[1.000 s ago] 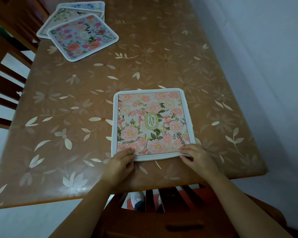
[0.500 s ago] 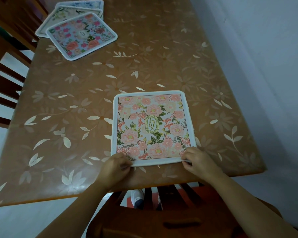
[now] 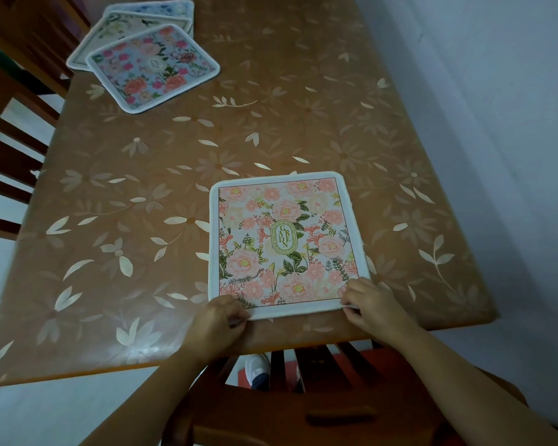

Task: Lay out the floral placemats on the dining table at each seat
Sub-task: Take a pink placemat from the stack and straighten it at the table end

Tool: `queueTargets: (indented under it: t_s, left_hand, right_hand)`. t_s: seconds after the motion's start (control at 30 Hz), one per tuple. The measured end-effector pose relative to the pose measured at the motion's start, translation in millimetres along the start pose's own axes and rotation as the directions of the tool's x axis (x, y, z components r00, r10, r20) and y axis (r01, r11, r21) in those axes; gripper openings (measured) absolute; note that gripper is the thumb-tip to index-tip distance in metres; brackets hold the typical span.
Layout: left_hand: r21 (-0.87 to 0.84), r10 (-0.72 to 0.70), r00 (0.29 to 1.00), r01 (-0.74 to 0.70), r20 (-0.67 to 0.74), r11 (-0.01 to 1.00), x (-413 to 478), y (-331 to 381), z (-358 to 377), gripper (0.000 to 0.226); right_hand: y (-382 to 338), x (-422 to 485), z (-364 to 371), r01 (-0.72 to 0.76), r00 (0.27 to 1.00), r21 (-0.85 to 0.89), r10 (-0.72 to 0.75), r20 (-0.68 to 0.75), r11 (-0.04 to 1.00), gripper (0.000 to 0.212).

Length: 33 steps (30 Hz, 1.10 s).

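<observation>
Centrally, a pink placemat (image 3: 285, 244) is lying flat on the table (image 3: 142, 194); the left hand (image 3: 218, 323) and right hand (image 3: 372, 305) are pinching its lower corners. Three more placemats (image 3: 142, 56) are lying overlapped at upper left.

Pink floral placemat (image 3: 287, 243), white border, "GARDEN" oval at centre, flat on worktop (image 3: 142, 220) near front edge. Three more floral placemats (image 3: 149, 59) in loose overlapping stack at far left corner, blue-ground one on top.

Head view looks steeply down, close over table (image 3: 271, 123).
</observation>
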<state>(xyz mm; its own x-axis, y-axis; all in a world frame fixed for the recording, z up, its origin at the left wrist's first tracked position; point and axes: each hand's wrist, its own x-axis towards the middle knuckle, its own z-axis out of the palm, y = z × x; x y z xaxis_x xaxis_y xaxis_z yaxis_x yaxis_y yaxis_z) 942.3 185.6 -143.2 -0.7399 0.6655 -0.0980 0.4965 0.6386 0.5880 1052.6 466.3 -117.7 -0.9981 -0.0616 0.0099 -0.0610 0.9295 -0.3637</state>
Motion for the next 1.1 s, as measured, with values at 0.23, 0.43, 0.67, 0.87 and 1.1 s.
queueTargets:
  t_s: [0.23, 0.43, 0.67, 0.87, 1.1]
  left_hand:
    - [0.051, 0.049, 0.999, -0.049, 0.000, 0.998, -1, 0, 1, 0.024]
    - [0.064, 0.068, 0.998, -0.067, -0.018, 0.996, -1, -2, 4, 0.024]
    - [0.136, 0.119, 0.993, -0.116, -0.015, 0.984, 1, -3, 5, 0.033]
    - [0.264, -0.012, 0.988, -0.029, 0.152, 0.964, 13, -15, 15, 0.082]
    - [0.481, -0.065, 0.979, -0.037, 0.194, 0.876, 34, -6, 24, 0.099]
  right_hand:
    - [-1, 1, 3, -0.007, 1.000, -0.089, 0.007, 0.005, 0.996, 0.031]
    - [0, -1, 9, -0.028, 0.998, -0.089, 0.024, -0.055, 0.996, 0.032]
    - [10, -5, 18, -0.187, 0.982, 0.124, 0.186, 0.021, 0.975, 0.037]
    - [22, -1, 27, -0.278, 0.939, 0.013, 0.269, 0.215, 0.960, 0.074]
    - [9, 34, 48, -0.252, 0.904, -0.121, 0.278, 0.324, 0.960, 0.092]
